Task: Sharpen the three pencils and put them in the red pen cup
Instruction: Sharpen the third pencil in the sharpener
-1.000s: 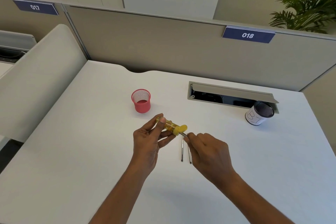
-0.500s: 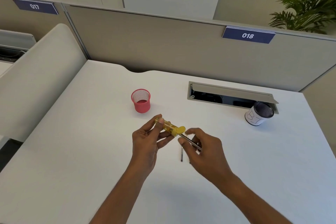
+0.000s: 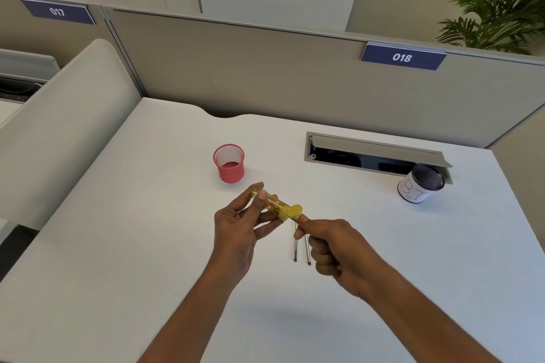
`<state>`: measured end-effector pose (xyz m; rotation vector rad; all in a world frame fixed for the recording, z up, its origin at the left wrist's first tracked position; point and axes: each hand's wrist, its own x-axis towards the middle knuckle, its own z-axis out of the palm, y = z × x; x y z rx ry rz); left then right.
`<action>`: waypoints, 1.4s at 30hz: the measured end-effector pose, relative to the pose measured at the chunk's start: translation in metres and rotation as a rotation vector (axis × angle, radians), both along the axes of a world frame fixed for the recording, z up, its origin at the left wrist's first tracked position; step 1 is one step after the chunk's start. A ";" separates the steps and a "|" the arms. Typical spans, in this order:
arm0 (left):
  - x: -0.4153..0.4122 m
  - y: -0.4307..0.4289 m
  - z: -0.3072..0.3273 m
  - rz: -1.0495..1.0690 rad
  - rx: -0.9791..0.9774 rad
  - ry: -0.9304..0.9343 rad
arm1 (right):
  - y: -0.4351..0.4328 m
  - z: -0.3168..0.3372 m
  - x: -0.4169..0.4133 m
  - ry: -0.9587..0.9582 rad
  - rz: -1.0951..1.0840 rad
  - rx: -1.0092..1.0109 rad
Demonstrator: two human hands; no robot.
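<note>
Gripped between thumb and fingers of the left hand (image 3: 239, 233), the yellow sharpener (image 3: 275, 204) lies tilted above the table at frame centre. At its capped end the right hand (image 3: 339, 247) pinches a pencil (image 3: 296, 219), mostly hidden by the fingers. Two more pencils (image 3: 295, 244) lie side by side on the white table (image 3: 118, 244) just below. Above and left of the hands the red pen cup (image 3: 229, 166) stands upright, well apart from a white cup (image 3: 413, 191) at right, beside the cable hatch (image 3: 374, 144)
</note>
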<state>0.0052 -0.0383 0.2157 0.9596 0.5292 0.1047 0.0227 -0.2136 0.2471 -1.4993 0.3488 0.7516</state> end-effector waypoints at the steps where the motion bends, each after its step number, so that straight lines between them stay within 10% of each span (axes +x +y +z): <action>1: -0.001 -0.001 -0.001 -0.002 -0.001 -0.001 | -0.003 0.003 0.003 0.169 -0.016 0.081; 4: -0.003 -0.001 -0.002 0.006 -0.019 0.008 | -0.004 0.006 0.003 0.178 0.028 0.081; 11: 0.000 0.001 0.003 0.048 -0.073 0.013 | -0.007 -0.022 -0.004 -1.382 0.380 -0.923; 17: 0.000 0.002 0.002 0.041 -0.078 0.026 | -0.016 -0.034 -0.005 -1.796 0.394 -1.111; 20: 0.000 0.001 0.003 0.032 -0.059 0.017 | -0.006 -0.030 -0.010 -1.470 0.285 -0.872; 27: -0.001 0.004 0.002 0.010 0.002 -0.002 | 0.002 0.011 -0.007 0.120 -0.070 0.059; 29: -0.003 0.003 0.000 0.009 0.002 0.005 | -0.001 0.013 -0.005 0.229 -0.054 0.109; 31: -0.004 0.002 -0.002 0.014 -0.006 0.011 | -0.001 0.007 -0.008 0.043 0.023 -0.020; 37: -0.003 0.002 0.000 0.058 -0.054 0.027 | -0.007 -0.024 -0.017 -1.443 0.416 -1.034; 42: -0.002 0.001 0.003 0.048 -0.048 0.021 | -0.008 -0.032 -0.013 -1.716 0.361 -1.232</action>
